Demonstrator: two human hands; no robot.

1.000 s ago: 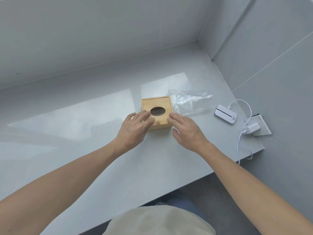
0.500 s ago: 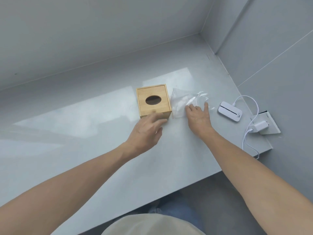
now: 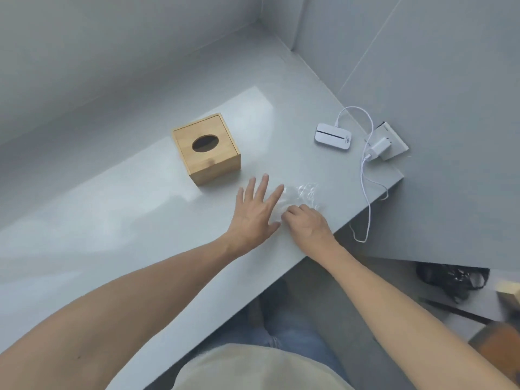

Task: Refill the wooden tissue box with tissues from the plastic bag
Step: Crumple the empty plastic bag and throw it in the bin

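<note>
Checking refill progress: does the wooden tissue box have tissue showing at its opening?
No. The wooden tissue box stands upright; its oval opening is dark, no tissue showing.

Your left hand (image 3: 257,211) lies flat with fingers spread on the grey counter (image 3: 126,220), just in front of the wooden box (image 3: 206,147) and apart from it. Your right hand (image 3: 308,225), fingers curled, pinches the clear plastic bag (image 3: 305,194) right of the box. Further right of the box sit a white device (image 3: 333,136) and its charger (image 3: 380,146).
</note>
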